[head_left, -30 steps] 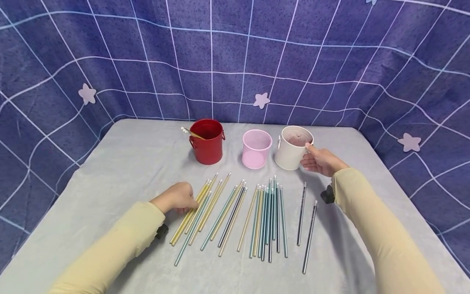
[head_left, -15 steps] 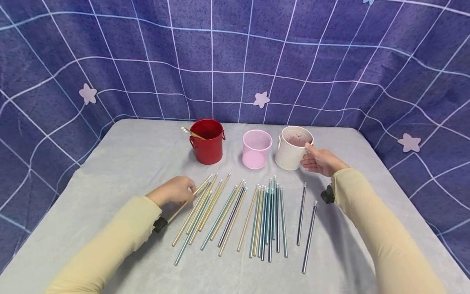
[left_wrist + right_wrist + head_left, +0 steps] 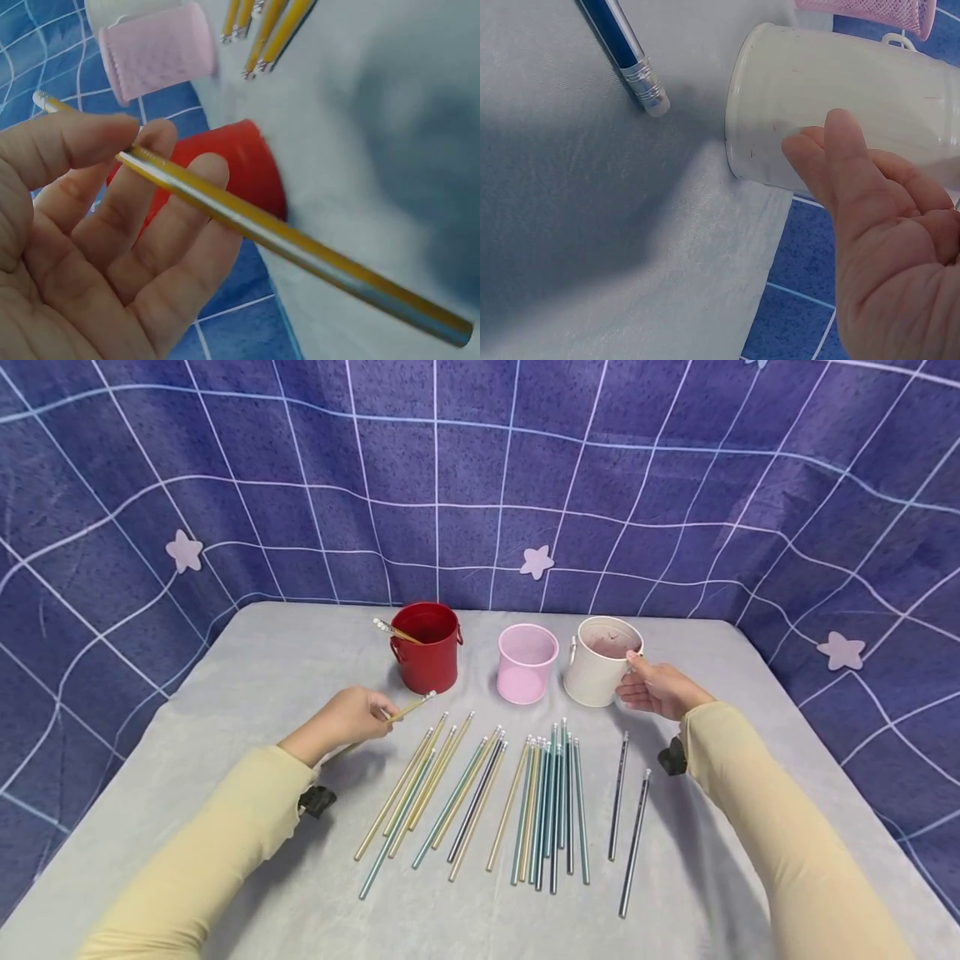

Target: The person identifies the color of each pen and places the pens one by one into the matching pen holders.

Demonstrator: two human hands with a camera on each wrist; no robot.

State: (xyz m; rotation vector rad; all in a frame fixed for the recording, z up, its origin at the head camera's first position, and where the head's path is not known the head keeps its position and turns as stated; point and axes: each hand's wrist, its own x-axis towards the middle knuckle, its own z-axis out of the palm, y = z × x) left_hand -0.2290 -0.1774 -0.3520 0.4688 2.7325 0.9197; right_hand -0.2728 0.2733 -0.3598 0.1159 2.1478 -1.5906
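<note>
In the head view my left hand (image 3: pixel 352 714) is raised over the left of the table, pinching a gold pencil (image 3: pixel 300 251) between thumb and fingers. Its white eraser end points up and right, just short of the red bucket (image 3: pixel 427 660), and its other end passes behind the wrist. Two erasers lean over the red bucket's left rim. At the right, my right hand (image 3: pixel 660 687) grips the white bucket (image 3: pixel 588 681), thumb at the rim and fingers along the outer wall. Between the buckets stands a pink mesh cup (image 3: pixel 522 683).
Gold, teal and dark pencils (image 3: pixel 551 810) lie in a loose row across the grey-covered table (image 3: pixel 247 677), erasers pointing away from me. Two dark pencils (image 3: pixel 633 843) lie apart at the right. A blue gridded cloth (image 3: pixel 480 468) with stars hangs behind and at the sides.
My left hand has lifted the gold pencil out of the left end of the row and carried it up toward the red bucket. My right hand has stayed at the white bucket.
</note>
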